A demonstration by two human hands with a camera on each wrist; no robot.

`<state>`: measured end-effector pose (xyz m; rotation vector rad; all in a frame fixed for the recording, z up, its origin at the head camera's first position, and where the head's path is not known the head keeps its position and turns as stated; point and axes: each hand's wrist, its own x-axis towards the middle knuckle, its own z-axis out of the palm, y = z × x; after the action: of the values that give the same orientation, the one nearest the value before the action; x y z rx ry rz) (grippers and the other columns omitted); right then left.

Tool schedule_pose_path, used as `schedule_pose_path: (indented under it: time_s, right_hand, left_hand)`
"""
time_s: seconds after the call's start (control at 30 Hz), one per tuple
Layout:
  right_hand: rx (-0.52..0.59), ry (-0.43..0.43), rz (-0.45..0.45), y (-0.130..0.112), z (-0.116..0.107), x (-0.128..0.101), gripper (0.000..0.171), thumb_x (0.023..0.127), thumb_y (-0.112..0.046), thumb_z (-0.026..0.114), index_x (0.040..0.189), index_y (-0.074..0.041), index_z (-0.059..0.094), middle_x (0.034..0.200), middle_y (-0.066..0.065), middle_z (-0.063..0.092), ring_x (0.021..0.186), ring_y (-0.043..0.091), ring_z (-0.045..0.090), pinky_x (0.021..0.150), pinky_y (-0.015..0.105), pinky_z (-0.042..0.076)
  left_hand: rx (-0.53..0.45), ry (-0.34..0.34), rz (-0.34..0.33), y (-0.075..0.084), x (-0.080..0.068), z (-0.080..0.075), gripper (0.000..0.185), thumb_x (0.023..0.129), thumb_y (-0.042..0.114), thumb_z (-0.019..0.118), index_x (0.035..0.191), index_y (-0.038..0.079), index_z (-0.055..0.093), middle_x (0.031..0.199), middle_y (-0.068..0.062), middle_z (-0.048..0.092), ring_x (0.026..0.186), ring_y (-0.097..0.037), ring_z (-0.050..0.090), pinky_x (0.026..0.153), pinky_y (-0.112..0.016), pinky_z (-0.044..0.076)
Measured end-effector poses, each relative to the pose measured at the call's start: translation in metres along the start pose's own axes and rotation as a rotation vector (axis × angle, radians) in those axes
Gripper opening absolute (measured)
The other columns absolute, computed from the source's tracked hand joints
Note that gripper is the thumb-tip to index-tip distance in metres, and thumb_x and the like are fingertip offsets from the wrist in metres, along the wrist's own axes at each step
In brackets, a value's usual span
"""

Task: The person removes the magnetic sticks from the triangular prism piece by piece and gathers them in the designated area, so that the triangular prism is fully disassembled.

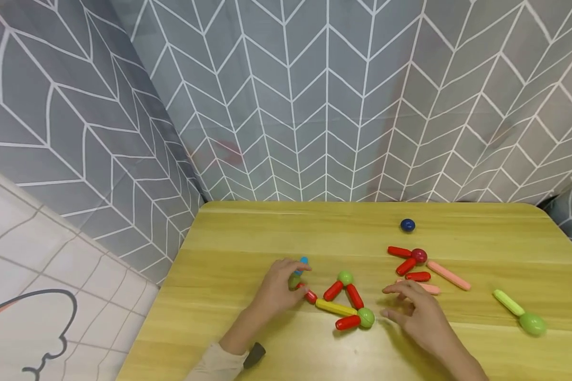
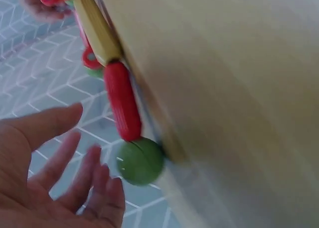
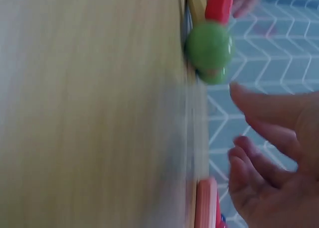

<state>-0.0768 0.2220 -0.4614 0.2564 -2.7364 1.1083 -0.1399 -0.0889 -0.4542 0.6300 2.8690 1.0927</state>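
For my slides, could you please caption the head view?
Two hands, left and right, hover beside a stick-and-ball figure on a wooden table.

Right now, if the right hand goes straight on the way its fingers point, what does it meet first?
Most likely the green ball at the near corner of the stick figure: the right hand points left at it, fingers open. Depth is hard to judge.

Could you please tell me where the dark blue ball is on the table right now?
In the head view, the dark blue ball sits alone near the far edge of the wooden table, right of centre, just beyond the dark red ball with its red sticks.
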Motion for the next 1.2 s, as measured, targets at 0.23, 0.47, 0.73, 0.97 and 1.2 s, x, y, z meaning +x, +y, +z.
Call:
schedule_pose_path:
  time_s: [0.23, 0.47, 0.73, 0.97, 1.2]
  right_hand:
    - [0.13, -0.21, -0.041, -0.01, 0.013, -0.001, 0.046, 0.071, -0.023, 0.09, 0.112, -0.022, 0.071, 0.116, -0.006, 0.062, 0.088, 0.004, 0.055, 0.067, 0.019, 0.044]
    - [0.143, -0.267, -0.082, -0.015, 0.023, -0.002, 0.053, 0.072, -0.027, 0.089, 0.121, -0.016, 0.069, 0.118, -0.001, 0.061, 0.089, -0.001, 0.054, 0.066, 0.019, 0.045]
    - [0.122, -0.231, -0.102, -0.016, 0.028, -0.001, 0.049, 0.073, -0.022, 0.088, 0.118, -0.016, 0.07, 0.116, -0.002, 0.062, 0.084, -0.001, 0.05, 0.062, 0.019, 0.045]
    - [0.136, -0.222, -0.12, -0.014, 0.028, 0.001, 0.045, 0.075, -0.023, 0.087, 0.116, -0.016, 0.07, 0.113, -0.002, 0.063, 0.08, 0.001, 0.049, 0.061, 0.018, 0.044]
    - [0.144, -0.205, -0.138, -0.013, 0.031, 0.002, 0.04, 0.075, -0.019, 0.088, 0.111, -0.018, 0.072, 0.11, -0.003, 0.064, 0.086, 0.0, 0.052, 0.066, 0.019, 0.047]
  left_hand:
    - [0.087, -0.157, 0.123, 0.016, -0.001, 0.004, 0.022, 0.087, 0.016, 0.078, 0.108, 0.02, 0.073, 0.104, 0.006, 0.071, 0.1, -0.011, 0.059, 0.093, -0.027, 0.051]
    - [0.199, -0.214, 0.229, 0.021, -0.004, 0.012, 0.019, 0.087, 0.018, 0.079, 0.105, 0.023, 0.075, 0.105, 0.015, 0.073, 0.106, -0.006, 0.058, 0.097, -0.025, 0.05]
    - [0.16, -0.207, 0.196, 0.021, -0.005, 0.013, 0.02, 0.088, 0.016, 0.077, 0.108, 0.021, 0.075, 0.106, 0.011, 0.074, 0.104, -0.008, 0.06, 0.094, -0.024, 0.051]
    - [0.163, -0.186, 0.228, 0.017, -0.003, 0.015, 0.019, 0.087, 0.015, 0.078, 0.105, 0.019, 0.075, 0.103, 0.009, 0.075, 0.096, -0.008, 0.061, 0.09, -0.021, 0.051]
    - [0.219, -0.204, 0.259, 0.024, -0.001, 0.021, 0.021, 0.087, 0.017, 0.078, 0.107, 0.02, 0.075, 0.105, 0.008, 0.073, 0.1, -0.008, 0.063, 0.092, -0.022, 0.051]
